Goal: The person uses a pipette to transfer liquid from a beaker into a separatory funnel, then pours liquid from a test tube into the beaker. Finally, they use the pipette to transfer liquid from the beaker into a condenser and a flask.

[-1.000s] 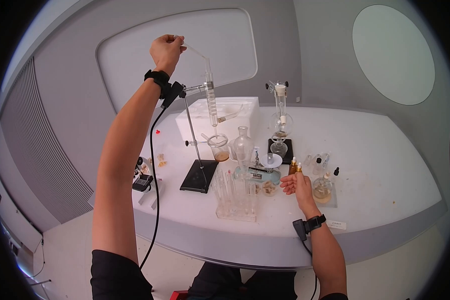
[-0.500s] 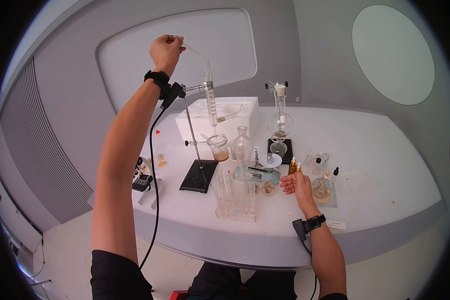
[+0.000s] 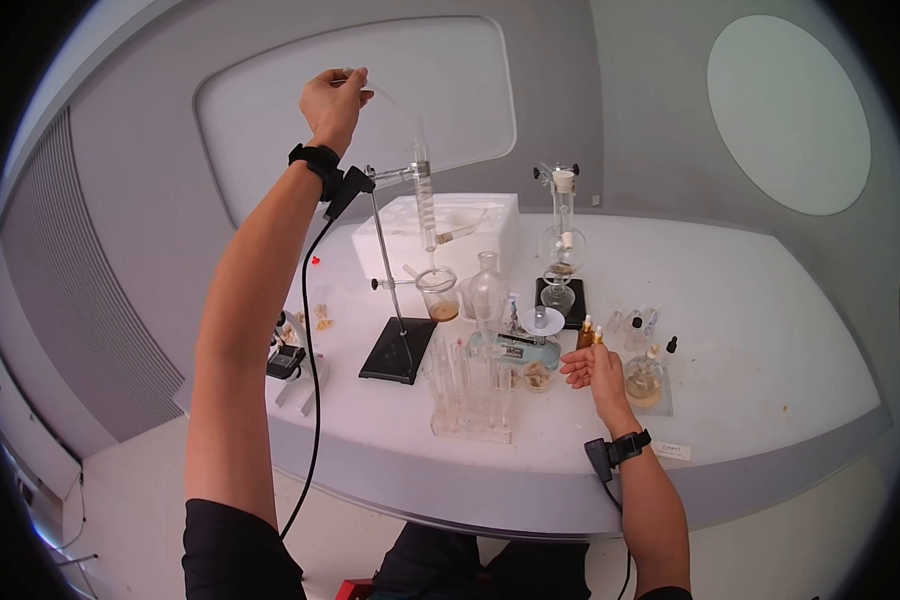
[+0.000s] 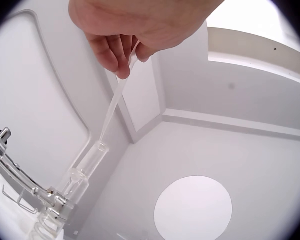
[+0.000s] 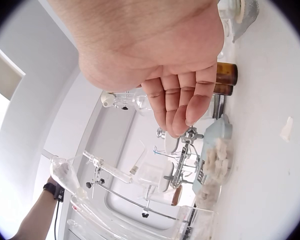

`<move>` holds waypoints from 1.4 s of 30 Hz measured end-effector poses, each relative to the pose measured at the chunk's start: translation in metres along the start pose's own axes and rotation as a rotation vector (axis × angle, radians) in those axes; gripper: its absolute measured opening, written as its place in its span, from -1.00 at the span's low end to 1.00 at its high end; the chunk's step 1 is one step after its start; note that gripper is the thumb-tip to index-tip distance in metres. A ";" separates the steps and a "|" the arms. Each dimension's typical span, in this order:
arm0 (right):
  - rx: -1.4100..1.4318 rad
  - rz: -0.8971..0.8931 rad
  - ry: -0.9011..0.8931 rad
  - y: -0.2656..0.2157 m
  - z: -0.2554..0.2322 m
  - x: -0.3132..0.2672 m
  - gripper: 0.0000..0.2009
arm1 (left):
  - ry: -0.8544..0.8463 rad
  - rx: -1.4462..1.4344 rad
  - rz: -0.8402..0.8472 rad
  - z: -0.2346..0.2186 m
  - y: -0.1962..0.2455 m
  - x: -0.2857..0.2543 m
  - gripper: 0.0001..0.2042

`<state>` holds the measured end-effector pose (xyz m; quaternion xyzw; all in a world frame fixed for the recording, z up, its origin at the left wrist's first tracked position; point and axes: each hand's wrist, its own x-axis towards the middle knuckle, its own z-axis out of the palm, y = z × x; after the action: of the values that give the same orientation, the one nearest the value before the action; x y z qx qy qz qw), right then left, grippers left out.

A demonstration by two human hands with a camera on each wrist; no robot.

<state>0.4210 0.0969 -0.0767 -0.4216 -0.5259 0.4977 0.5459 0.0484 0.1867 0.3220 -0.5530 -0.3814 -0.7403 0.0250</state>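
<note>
High above the bench, my left hand point(image 3: 332, 105) pinches a clear plastic pipette point(image 4: 115, 102) between thumb and fingers. The pipette slants down, its tip right at the mouth of an upright glass coil condenser point(image 3: 426, 200). A clamp on the retort stand point(image 3: 385, 250) grips this condenser. Below it a glass beaker point(image 3: 438, 300) with a little brown liquid sits at the stand's ring. My right hand point(image 3: 600, 378) hovers low over the bench with relaxed fingers, palm showing in its wrist view and holding nothing. Beside it are amber dropper bottles point(image 5: 227, 74) and a pale blue balance point(image 3: 540, 352).
A rack of test tubes point(image 3: 470, 400) stands at the front, with a glass flask point(image 3: 487, 285) behind. A white foam box point(image 3: 390, 235) is at the back. Right of my right hand stands a flask of pale liquid point(image 3: 646, 380). A microscope point(image 3: 288, 360) sits at left.
The head view has shifted very slightly. Both hands keep their places, and the left still pinches the pipette.
</note>
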 end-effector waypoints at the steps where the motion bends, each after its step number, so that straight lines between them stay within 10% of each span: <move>1: -0.002 -0.002 0.001 0.000 0.000 0.000 -0.40 | 0.013 -0.057 -0.017 -0.001 -0.002 0.001 -0.81; 10: -0.010 -0.014 -0.001 -0.001 0.001 -0.001 -0.38 | 0.001 -0.436 0.025 -0.037 0.012 -0.036 -0.76; 21: -0.085 -0.005 -0.015 0.003 -0.001 0.000 -0.39 | -0.524 0.223 0.116 -0.019 -0.030 -0.191 -0.77; 34: -0.117 -0.017 0.011 0.002 -0.002 0.000 -0.36 | -0.916 0.070 -0.131 0.009 -0.087 -0.246 -0.76; 42: -0.099 -0.130 0.036 -0.055 0.032 0.002 -0.60 | -0.873 0.009 -0.120 0.013 -0.096 -0.260 -0.77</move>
<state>0.3946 0.0888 -0.0190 -0.4218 -0.5662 0.4270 0.5650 0.1157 0.1623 0.0543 -0.7908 -0.3908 -0.4356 -0.1794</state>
